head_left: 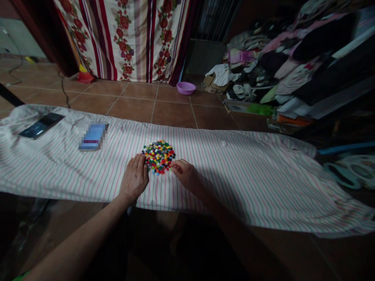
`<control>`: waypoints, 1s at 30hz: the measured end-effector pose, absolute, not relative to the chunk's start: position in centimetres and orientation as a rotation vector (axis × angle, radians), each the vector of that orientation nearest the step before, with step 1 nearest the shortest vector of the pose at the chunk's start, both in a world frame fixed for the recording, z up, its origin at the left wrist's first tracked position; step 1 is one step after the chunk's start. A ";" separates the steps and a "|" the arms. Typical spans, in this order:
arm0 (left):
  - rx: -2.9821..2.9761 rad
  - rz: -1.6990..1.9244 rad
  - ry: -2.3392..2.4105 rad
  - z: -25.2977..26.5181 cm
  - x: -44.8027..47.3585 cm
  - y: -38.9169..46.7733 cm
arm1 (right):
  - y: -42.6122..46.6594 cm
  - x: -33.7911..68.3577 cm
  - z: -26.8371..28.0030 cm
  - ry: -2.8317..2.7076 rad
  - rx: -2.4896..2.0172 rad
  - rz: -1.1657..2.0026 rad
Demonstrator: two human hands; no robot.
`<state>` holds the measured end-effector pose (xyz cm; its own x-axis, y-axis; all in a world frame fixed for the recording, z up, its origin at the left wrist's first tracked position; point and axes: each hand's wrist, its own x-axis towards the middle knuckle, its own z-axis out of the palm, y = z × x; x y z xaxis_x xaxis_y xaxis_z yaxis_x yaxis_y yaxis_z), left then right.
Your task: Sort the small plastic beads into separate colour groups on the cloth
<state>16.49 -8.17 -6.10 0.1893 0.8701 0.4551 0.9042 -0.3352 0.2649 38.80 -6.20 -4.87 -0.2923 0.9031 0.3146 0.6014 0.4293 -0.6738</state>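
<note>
A heap of small multicoloured plastic pieces [159, 155] lies spread in a rough circle on a striped cloth [258, 179]. Against the heap's left edge my left hand [134, 177] rests flat on the cloth, its fingers stretched out and holding nothing. At the lower right edge of the heap, my right hand [186, 175] has thumb and forefinger pinched together beside some red pieces. Whatever sits between those fingertips is too small to make out.
Left of the heap lie a phone [93, 137] with a blurred-out screen and a dark phone or tablet [41, 125]. Beyond the cloth's far edge, a purple basin [186, 89] stands on the tiled floor. Clothes [281, 58] are piled at the right, behind a floral curtain's [125, 39] side.
</note>
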 end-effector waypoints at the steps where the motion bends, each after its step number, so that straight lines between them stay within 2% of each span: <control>1: -2.378 -0.838 -1.774 -6.1 16.4 -8.2 | -6.2 38.8 -4.9 -2.020 -1.272 0.567; 20: -2.379 -0.792 -1.723 -6.0 16.5 -8.1 | -7.1 38.1 -5.2 -2.092 -1.342 0.392; 30: -2.365 -0.752 -1.675 -6.3 16.3 -8.0 | -7.2 38.8 -5.5 -1.974 -1.330 0.480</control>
